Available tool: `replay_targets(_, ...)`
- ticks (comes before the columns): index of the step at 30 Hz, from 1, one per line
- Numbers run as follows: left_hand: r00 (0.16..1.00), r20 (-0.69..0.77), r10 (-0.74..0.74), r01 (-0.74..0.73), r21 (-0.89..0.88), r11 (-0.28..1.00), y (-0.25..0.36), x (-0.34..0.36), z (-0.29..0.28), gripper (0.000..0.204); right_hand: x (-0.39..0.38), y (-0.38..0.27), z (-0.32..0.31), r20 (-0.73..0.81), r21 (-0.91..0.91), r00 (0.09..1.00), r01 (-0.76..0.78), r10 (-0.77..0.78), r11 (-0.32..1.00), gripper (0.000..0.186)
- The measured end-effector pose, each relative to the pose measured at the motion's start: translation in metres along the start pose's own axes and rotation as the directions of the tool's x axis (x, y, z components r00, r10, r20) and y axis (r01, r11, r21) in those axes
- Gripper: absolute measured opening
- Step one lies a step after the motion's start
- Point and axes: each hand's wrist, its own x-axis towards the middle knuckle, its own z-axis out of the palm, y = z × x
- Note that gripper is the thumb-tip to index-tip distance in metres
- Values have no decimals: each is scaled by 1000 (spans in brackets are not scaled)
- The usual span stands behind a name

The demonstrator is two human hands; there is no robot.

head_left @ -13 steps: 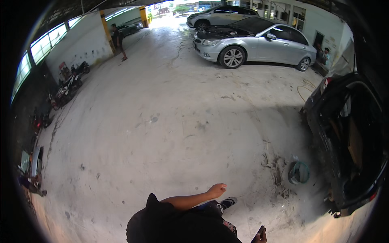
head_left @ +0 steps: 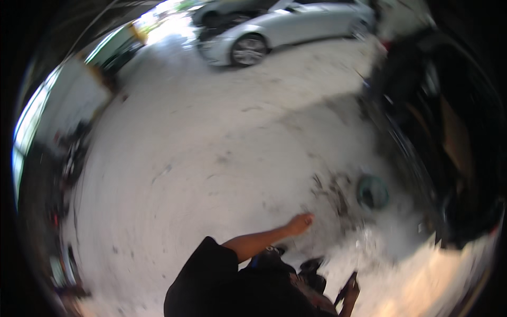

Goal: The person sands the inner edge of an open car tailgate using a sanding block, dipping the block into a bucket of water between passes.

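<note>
Plainly, right hand (head_left: 353,294) holds slim dark oblong (head_left: 344,288).

Your bare left hand (head_left: 301,224) has open room ahead and leftward over the pale, stained concrete floor (head_left: 185,148). Ahead on your right, the round, dull-green bucket (head_left: 363,191) (blurred here) stands in the way; past it, the black, open-backed metal car (head_left: 414,153) walls off that side.

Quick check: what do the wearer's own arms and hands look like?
The left arm has a loose, black short sleeve, with the forearm bare. The left hand and right hand are ungloved. No watch shows on the left wrist; blur hides finer detail.
</note>
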Motion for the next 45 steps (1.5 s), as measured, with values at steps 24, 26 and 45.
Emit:
replay_targets(24,547,515,-661,717,120,687,-133,454,436,75,386,137,179,48,873,809,-319,585,369,47)
replay_targets(26,516,547,-659,741,101,664,-166,507,442,81,400,131,193,128,877,811,-361,571,317,48)
replay_targets(45,641,554,-532,717,-183,673,-205,573,505,73,407,143,149,-100,787,886,-208,453,581,50)
